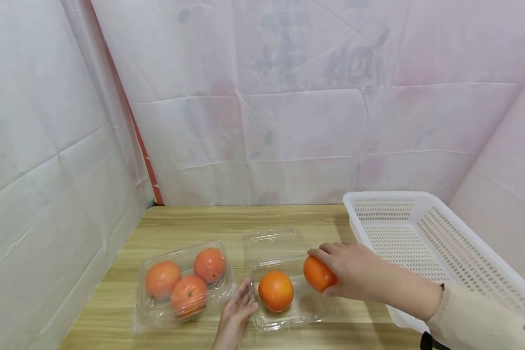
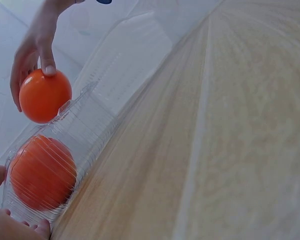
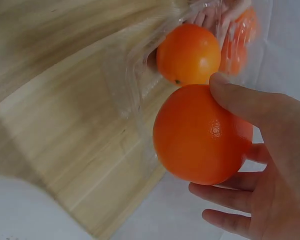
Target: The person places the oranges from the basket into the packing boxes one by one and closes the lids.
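Observation:
My right hand (image 1: 354, 270) grips an orange (image 1: 319, 273) between thumb and fingers, above the right part of an open clear plastic clamshell box (image 1: 304, 296). In the right wrist view the held orange (image 3: 202, 135) shows smooth and round, the thumb pressed on its upper side. Another orange (image 1: 275, 291) rests inside the box's left part. My left hand (image 1: 234, 316) lies against the left side of that box, fingers extended and thumb at the rim. The box's lid (image 1: 273, 243) is folded back, away from me.
To the left, a second clear plastic box (image 1: 157, 260) contains three oranges (image 1: 189, 295) under its lid. A white perforated plastic basket (image 1: 402, 243) stands at the right of the wooden table (image 1: 192, 218). Pale sheets (image 1: 262, 121) hang behind and at both sides.

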Demonstrator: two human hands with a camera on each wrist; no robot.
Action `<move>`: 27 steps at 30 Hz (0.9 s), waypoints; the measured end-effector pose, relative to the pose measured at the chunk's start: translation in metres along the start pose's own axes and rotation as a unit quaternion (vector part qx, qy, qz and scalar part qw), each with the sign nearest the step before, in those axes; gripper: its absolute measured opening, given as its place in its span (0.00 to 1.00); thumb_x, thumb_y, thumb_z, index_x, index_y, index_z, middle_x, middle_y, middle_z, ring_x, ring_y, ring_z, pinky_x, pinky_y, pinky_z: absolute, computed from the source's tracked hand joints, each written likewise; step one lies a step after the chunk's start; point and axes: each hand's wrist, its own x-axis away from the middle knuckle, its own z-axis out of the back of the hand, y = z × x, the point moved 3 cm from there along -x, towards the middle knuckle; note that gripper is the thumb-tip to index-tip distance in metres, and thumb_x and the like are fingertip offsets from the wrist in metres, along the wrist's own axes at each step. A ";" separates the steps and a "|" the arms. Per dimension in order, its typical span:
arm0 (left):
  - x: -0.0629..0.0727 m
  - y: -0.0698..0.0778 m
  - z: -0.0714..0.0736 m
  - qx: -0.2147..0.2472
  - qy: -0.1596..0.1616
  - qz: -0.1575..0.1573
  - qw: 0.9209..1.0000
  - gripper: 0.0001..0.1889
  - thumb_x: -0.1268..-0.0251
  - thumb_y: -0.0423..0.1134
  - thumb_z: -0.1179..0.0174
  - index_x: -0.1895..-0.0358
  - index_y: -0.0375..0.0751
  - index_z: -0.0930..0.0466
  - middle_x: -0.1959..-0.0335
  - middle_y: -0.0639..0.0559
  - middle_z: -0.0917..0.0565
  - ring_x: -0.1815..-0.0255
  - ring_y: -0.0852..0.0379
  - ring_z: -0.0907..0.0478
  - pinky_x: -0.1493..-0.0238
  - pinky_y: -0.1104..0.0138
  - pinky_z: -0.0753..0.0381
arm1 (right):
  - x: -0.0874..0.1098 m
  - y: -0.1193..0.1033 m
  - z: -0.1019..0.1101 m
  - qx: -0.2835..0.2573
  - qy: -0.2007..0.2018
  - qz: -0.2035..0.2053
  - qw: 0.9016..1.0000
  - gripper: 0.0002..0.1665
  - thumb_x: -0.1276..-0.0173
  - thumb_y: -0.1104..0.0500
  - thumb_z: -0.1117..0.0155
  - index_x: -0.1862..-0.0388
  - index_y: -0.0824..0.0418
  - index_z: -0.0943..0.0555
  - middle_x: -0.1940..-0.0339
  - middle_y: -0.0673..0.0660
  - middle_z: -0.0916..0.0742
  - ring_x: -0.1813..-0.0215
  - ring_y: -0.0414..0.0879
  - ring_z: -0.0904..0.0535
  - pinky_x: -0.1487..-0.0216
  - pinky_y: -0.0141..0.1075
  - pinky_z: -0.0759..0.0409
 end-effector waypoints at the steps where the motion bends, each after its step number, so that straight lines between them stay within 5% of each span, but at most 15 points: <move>1: 0.000 0.000 0.000 -0.001 0.001 0.001 1.000 0.36 0.33 0.25 0.47 0.26 0.19 0.56 0.24 0.26 0.52 0.24 0.37 0.53 0.31 0.70 0.37 | -0.002 -0.003 -0.001 0.002 -0.007 0.004 1.000 0.43 0.54 0.41 0.19 0.43 0.61 0.22 0.57 0.53 0.17 0.57 0.49 0.18 0.54 0.49 0.17; 10: -0.001 -0.002 0.002 -0.004 0.013 0.008 1.000 0.36 0.32 0.26 0.47 0.26 0.20 0.53 0.24 0.27 0.49 0.23 0.35 0.52 0.28 0.59 0.41 | -0.018 -0.014 -0.012 0.022 -0.054 0.019 0.998 0.45 0.55 0.33 0.22 0.44 0.60 0.22 0.59 0.54 0.16 0.60 0.48 0.18 0.55 0.49 0.19; 27: -0.002 -0.004 0.002 0.004 0.008 0.007 1.000 0.37 0.34 0.25 0.46 0.26 0.20 0.54 0.24 0.26 0.50 0.23 0.36 0.52 0.31 0.68 0.36 | -0.036 -0.020 -0.033 0.058 -0.110 0.029 0.992 0.45 0.54 0.32 0.23 0.45 0.60 0.21 0.61 0.55 0.16 0.59 0.50 0.18 0.54 0.48 0.17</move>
